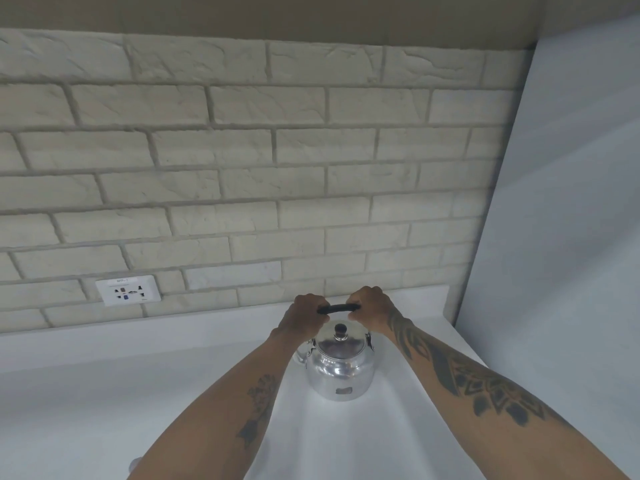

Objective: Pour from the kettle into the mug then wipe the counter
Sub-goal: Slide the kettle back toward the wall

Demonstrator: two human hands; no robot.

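Observation:
A shiny metal kettle point(341, 370) with a dark lid knob stands upright on the white counter point(104, 393), near the back right corner. Its black handle point(338, 308) arches over the lid. My left hand point(304, 315) is closed around the handle's left end. My right hand point(372, 304) is closed around its right end. The spout points left and is partly hidden behind my left wrist. A small grey rounded edge point(135, 464) shows at the bottom beside my left forearm; I cannot tell what it is. No mug or cloth is in view.
A pale brick wall point(242, 168) rises behind the counter, with a white power socket point(128, 290) low on the left. A plain white side wall point(561, 237) closes off the counter on the right, close to the kettle.

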